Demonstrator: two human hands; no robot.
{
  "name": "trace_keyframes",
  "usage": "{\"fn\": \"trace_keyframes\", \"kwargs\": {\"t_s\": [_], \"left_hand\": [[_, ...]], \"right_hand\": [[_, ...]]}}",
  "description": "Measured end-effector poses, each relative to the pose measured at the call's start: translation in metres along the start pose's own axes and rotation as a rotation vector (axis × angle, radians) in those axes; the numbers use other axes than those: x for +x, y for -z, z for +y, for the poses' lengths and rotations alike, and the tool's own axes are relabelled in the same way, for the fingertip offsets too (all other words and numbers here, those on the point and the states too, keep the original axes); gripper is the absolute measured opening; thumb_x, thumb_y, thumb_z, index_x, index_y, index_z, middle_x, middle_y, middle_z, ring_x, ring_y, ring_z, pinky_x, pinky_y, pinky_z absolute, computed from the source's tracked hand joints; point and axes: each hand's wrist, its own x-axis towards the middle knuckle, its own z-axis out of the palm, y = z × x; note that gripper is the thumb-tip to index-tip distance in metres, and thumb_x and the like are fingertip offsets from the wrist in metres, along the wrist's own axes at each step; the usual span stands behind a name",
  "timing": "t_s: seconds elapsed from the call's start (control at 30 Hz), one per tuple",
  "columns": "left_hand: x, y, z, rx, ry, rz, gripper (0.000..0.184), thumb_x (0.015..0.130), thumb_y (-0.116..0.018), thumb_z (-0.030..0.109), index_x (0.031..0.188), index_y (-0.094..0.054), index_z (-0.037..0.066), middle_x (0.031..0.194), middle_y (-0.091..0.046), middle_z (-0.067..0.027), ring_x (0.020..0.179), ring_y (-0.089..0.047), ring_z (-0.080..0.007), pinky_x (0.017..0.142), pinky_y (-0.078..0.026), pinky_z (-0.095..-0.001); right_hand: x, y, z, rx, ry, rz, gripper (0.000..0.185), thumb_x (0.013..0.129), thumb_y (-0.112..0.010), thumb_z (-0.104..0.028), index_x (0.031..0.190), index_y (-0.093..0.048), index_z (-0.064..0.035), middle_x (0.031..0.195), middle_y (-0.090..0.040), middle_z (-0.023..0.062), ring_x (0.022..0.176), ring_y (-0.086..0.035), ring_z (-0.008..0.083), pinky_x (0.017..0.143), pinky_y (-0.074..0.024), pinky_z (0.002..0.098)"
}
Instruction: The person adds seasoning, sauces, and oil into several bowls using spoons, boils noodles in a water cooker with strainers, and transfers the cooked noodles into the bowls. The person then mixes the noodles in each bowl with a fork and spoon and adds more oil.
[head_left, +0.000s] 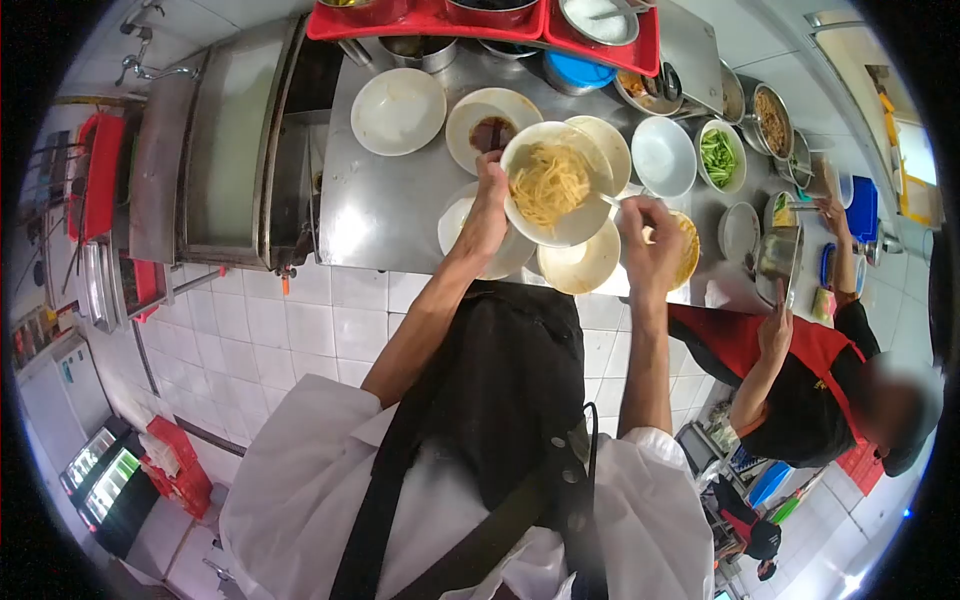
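Observation:
My left hand grips the left rim of a white bowl of noodles, held tilted above the steel counter. Pale yellow noodles fill its middle. At the bowl's right edge, my right hand is closed on the thin light handle of a utensil; its working end is hidden, so its kind does not show. Just behind the held bowl is a bowl with dark brown sauce. Several more pale bowls, such as a cream-coloured one, stand beneath and around it. A bowl of yellow food lies partly behind my right hand.
Red trays with containers line the counter's back. An empty white bowl sits left, a bowl of cut greens right. A co-worker in red and black handles a metal pan at the right.

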Motion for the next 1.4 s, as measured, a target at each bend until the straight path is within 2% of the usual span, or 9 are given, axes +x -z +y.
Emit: {"fn": "trace_keyframes", "kwargs": {"t_s": [0.17,0.37,0.5,0.57,0.63,0.73,1.0,1.1,1.4], "left_hand": [[-0.006,0.004,0.007,-0.042,0.082,0.007,0.068,0.097,-0.02,0.065,0.139,-0.022,0.011,0.138,-0.035,-0.0126,0.132,-0.037,-0.0218,0.105,-0.037,-0.0371],[0.003,0.009,-0.024,-0.092,0.094,-0.1,0.074,0.098,-0.02,0.065,0.144,-0.017,0.008,0.144,-0.031,-0.0127,0.137,-0.031,-0.0216,0.112,-0.027,-0.0363],[0.003,-0.008,-0.028,-0.027,0.109,-0.073,0.066,0.102,-0.018,0.054,0.149,-0.017,0.009,0.15,-0.031,-0.0119,0.139,-0.033,-0.0221,0.115,-0.029,-0.0389],[0.005,-0.011,-0.021,0.006,0.107,-0.061,0.066,0.102,-0.017,0.054,0.149,-0.016,0.009,0.15,-0.032,-0.0118,0.139,-0.032,-0.0221,0.115,-0.029,-0.0388],[0.005,-0.007,-0.023,-0.083,0.186,-0.143,0.07,0.102,-0.018,0.056,0.146,-0.016,0.002,0.147,-0.027,-0.0149,0.141,-0.021,-0.0223,0.116,-0.016,-0.0357],[0.009,-0.03,-0.018,0.137,0.062,-0.171,0.066,0.102,-0.018,0.056,0.141,-0.022,0.003,0.142,-0.031,-0.0158,0.137,-0.027,-0.0233,0.114,-0.02,-0.0364],[0.022,-0.065,-0.039,0.094,0.24,-0.236,0.072,0.101,-0.019,0.059,0.142,-0.024,0.0,0.145,-0.031,-0.0158,0.138,-0.028,-0.0243,0.114,-0.023,-0.0366],[0.031,-0.083,-0.053,0.066,0.323,-0.307,0.069,0.101,-0.018,0.057,0.15,-0.022,0.008,0.151,-0.033,-0.012,0.139,-0.032,-0.023,0.114,-0.028,-0.0401],[0.062,-0.177,-0.082,0.084,0.437,-0.444,0.069,0.102,-0.017,0.054,0.149,-0.021,0.004,0.148,-0.036,-0.0144,0.137,-0.036,-0.024,0.111,-0.034,-0.0398]], "right_hand": [[-0.005,0.037,-0.057,-0.295,0.222,0.098,0.011,0.086,-0.07,-0.015,0.084,-0.069,-0.0047,0.073,-0.06,0.0032,0.074,-0.048,0.0184,0.072,-0.0384,0.0323],[-0.016,0.047,-0.086,-0.843,0.694,0.117,0.011,0.074,-0.073,-0.017,0.084,-0.069,-0.0144,0.083,-0.06,-0.0034,0.084,-0.048,0.0197,0.082,-0.0329,0.037],[-0.008,0.016,-0.015,-0.616,0.465,0.063,0.009,0.079,-0.072,-0.014,0.084,-0.068,-0.0069,0.083,-0.061,0.002,0.082,-0.049,0.0231,0.08,-0.0368,0.0399],[-0.006,0.036,0.006,-0.12,0.138,0.022,0.008,0.081,-0.071,-0.01,0.084,-0.068,-0.0032,0.08,-0.061,0.0055,0.077,-0.05,0.0239,0.078,-0.038,0.04],[-0.013,0.056,-0.003,-0.243,0.199,0.075,0.007,0.081,-0.072,-0.009,0.084,-0.068,-0.0029,0.078,-0.061,0.0063,0.076,-0.05,0.0244,0.077,-0.0377,0.0385],[-0.018,0.04,0.001,-0.596,0.435,0.145,0.008,0.081,-0.072,-0.01,0.084,-0.069,-0.0035,0.078,-0.061,0.0061,0.08,-0.049,0.0243,0.076,-0.0375,0.0389],[-0.026,0.104,0.036,0.02,-0.046,0.202,0.017,0.089,-0.068,-0.018,0.088,-0.069,-0.0014,0.077,-0.061,0.0025,0.077,-0.045,0.0138,0.072,-0.0372,0.0284],[-0.025,0.131,0.035,0.078,-0.068,0.242,0.018,0.089,-0.068,-0.017,0.088,-0.067,0.0003,0.075,-0.053,-0.0018,0.075,-0.04,0.0095,0.068,-0.0327,0.0257],[-0.026,0.205,0.053,0.149,-0.136,0.348,0.017,0.093,-0.065,-0.015,0.088,-0.066,0.0016,0.078,-0.056,-0.0021,0.077,-0.045,0.0075,0.074,-0.0359,0.0222]]}}
